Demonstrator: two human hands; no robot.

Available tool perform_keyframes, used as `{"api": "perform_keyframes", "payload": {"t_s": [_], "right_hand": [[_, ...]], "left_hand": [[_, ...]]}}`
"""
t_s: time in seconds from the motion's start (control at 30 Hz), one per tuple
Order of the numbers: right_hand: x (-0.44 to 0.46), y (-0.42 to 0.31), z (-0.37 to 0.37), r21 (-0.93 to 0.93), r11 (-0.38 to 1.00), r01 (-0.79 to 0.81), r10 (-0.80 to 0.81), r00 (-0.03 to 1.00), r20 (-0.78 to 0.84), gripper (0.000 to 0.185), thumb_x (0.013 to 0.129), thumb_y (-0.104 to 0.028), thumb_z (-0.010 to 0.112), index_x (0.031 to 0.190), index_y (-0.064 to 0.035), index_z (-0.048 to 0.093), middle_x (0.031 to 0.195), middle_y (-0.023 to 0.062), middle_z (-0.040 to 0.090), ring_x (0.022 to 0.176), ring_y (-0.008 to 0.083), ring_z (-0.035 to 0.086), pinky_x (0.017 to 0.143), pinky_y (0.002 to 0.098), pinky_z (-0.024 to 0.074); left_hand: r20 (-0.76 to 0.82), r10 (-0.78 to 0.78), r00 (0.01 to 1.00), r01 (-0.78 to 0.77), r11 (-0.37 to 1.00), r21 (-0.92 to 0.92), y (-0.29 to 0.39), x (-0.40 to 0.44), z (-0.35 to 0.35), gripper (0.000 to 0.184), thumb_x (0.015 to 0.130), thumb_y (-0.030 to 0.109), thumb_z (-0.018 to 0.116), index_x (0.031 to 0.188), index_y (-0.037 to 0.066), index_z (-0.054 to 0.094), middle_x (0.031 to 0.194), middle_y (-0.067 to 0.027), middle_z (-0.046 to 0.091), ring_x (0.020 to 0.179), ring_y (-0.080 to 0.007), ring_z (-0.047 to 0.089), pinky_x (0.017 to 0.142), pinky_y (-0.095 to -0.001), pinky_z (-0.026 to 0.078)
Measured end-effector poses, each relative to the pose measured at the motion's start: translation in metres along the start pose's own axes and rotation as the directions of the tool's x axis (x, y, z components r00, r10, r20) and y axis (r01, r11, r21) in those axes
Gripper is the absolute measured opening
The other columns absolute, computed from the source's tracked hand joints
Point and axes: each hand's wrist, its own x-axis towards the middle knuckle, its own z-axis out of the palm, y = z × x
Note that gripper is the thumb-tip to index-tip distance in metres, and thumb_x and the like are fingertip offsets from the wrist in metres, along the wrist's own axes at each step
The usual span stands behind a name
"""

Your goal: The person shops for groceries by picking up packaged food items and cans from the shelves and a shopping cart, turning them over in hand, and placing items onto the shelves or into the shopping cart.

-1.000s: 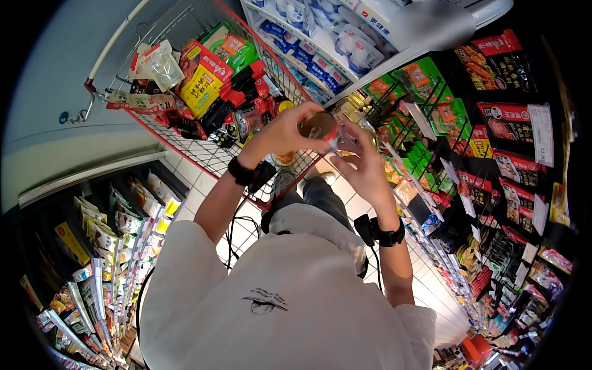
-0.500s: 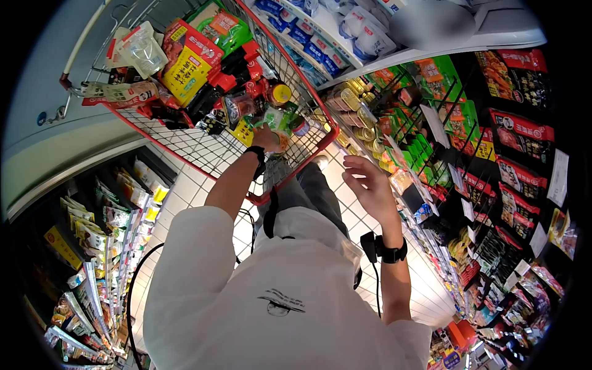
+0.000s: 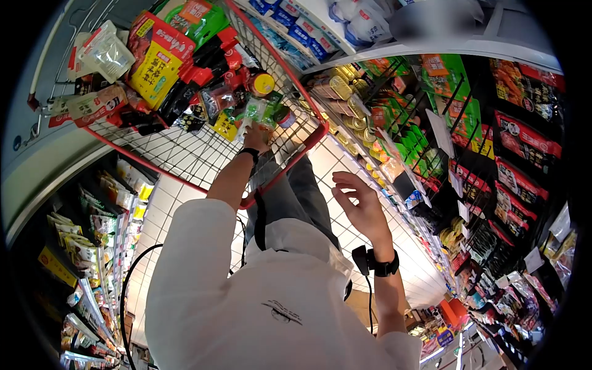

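My left hand (image 3: 256, 137) reaches down into the front end of the wire shopping cart (image 3: 319, 131), at a clear and green package (image 3: 262, 112). Its fingertips are partly hidden among the goods, so its grip is unclear. Beside that package stands a small round container (image 3: 284, 116), and above is a jar with a yellow lid (image 3: 263, 84). A red and yellow packet (image 3: 158, 60) lies among several other packs in the cart. Over the tiled floor, my right hand (image 3: 359, 206) is raised and empty, fingers apart and slightly curled.
On the right, a shelf rack holds tins (image 3: 342, 95), green packs (image 3: 453, 108) and hanging red packs (image 3: 528, 140). White shelving with blue and white packs (image 3: 305, 34) stands ahead. At the left is another shelf of packets (image 3: 77, 250). A dark cable (image 3: 126, 290) hangs by my left side.
A round container that was between both hands is out of them; my left hand has gone down into the cart. My right hand has opened and drawn back. The cart has shifted left in view.
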Motion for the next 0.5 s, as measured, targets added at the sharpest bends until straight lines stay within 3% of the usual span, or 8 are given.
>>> {"api": "perform_keyframes", "payload": {"t_s": [0.17, 0.27, 0.33, 0.37, 0.4, 0.43, 0.47, 0.5], "right_hand": [[0.005, 0.002, -0.006, 0.031, 0.999, -0.020, 0.020, 1.000, -0.014, 0.028, 0.091, -0.008, 0.065, 0.119, -0.0029, 0.060, 0.111, 0.0065, 0.067, 0.101, 0.0160, 0.064, 0.085, 0.0303, 0.0515], [0.006, 0.006, -0.011, 0.035, 0.999, 0.029, -0.027, 0.998, -0.056, 0.027, 0.092, -0.008, 0.062, 0.119, -0.0033, 0.061, 0.108, 0.0083, 0.068, 0.095, 0.0167, 0.066, 0.068, 0.0263, 0.0544], [0.007, 0.006, -0.012, 0.067, 0.997, 0.043, -0.038, 0.997, -0.067, 0.026, 0.093, -0.008, 0.061, 0.118, -0.0034, 0.061, 0.105, 0.0078, 0.069, 0.093, 0.0158, 0.066, 0.068, 0.0257, 0.0537], [0.006, 0.005, -0.014, 0.066, 0.997, 0.043, -0.038, 0.996, -0.075, 0.025, 0.093, -0.008, 0.061, 0.118, -0.0035, 0.061, 0.105, 0.0075, 0.069, 0.093, 0.0154, 0.066, 0.068, 0.0255, 0.0534], [0.006, 0.004, -0.015, 0.064, 0.997, 0.042, -0.037, 0.996, -0.084, 0.025, 0.093, -0.008, 0.061, 0.118, -0.0035, 0.061, 0.105, 0.0073, 0.069, 0.094, 0.0149, 0.066, 0.068, 0.0253, 0.0530], [0.005, -0.004, -0.017, 0.119, 0.991, -0.064, 0.071, 0.996, -0.061, 0.021, 0.094, -0.005, 0.061, 0.114, -0.0011, 0.063, 0.109, 0.0057, 0.067, 0.100, 0.0137, 0.063, 0.085, 0.0293, 0.0510], [0.005, -0.003, -0.018, 0.119, 0.991, -0.064, 0.072, 0.996, -0.062, 0.021, 0.094, -0.005, 0.061, 0.114, -0.0011, 0.063, 0.109, 0.0057, 0.067, 0.100, 0.0137, 0.063, 0.085, 0.0293, 0.0510], [0.005, -0.002, -0.018, 0.126, 0.990, -0.067, 0.076, 0.995, -0.064, 0.021, 0.094, -0.005, 0.061, 0.114, -0.0013, 0.063, 0.109, 0.0057, 0.067, 0.100, 0.0136, 0.063, 0.085, 0.0293, 0.0510]], "left_hand": [[0.018, -0.026, 0.999, 0.028, 0.995, -0.094, -0.005, 0.008, 0.004, 0.127, 0.061, 0.025, 0.090, 0.147, 0.001, -0.001, 0.144, -0.0373, 0.020, 0.127, -0.0535, 0.039, 0.099, -0.0474, 0.049], [0.097, -0.056, 0.994, 0.071, 0.983, -0.166, 0.000, 0.013, 0.002, 0.123, 0.061, 0.024, 0.090, 0.146, 0.003, 0.005, 0.145, -0.0374, 0.016, 0.124, -0.0502, 0.044, 0.097, -0.0458, 0.051], [0.127, 0.012, 0.992, 0.011, 0.984, -0.176, 0.002, 0.013, -0.002, 0.119, 0.061, 0.022, 0.090, 0.145, 0.003, 0.007, 0.145, -0.0374, 0.013, 0.118, -0.0456, 0.052, 0.096, -0.0427, 0.053], [0.115, -0.001, 0.993, 0.017, 0.991, -0.134, 0.004, 0.012, -0.002, 0.112, 0.063, 0.020, 0.088, 0.144, 0.002, 0.012, 0.141, -0.0344, 0.029, 0.113, -0.0391, 0.058, 0.093, -0.0418, 0.054], [0.116, 0.000, 0.993, 0.016, 0.991, -0.133, 0.001, 0.028, 0.005, 0.112, 0.063, 0.020, 0.088, 0.144, 0.002, 0.012, 0.141, -0.0344, 0.029, 0.113, -0.0391, 0.058, 0.093, -0.0418, 0.054], [0.250, 0.079, 0.965, -0.038, 0.986, -0.163, -0.007, 0.058, 0.018, 0.105, 0.066, 0.023, 0.086, 0.142, 0.000, 0.017, 0.137, -0.0319, 0.037, 0.113, -0.0373, 0.058, 0.092, -0.0420, 0.053], [0.376, 0.158, 0.913, -0.087, 0.976, -0.200, -0.011, 0.075, 0.025, 0.098, 0.070, 0.025, 0.083, 0.141, -0.002, 0.022, 0.134, -0.0295, 0.045, 0.114, -0.0355, 0.058, 0.091, -0.0422, 0.053], [0.377, 0.159, 0.913, -0.088, 0.976, -0.200, 0.000, 0.065, 0.017, 0.098, 0.070, 0.025, 0.083, 0.141, -0.002, 0.022, 0.134, -0.0295, 0.045, 0.114, -0.0355, 0.058, 0.091, -0.0422, 0.053]]}}
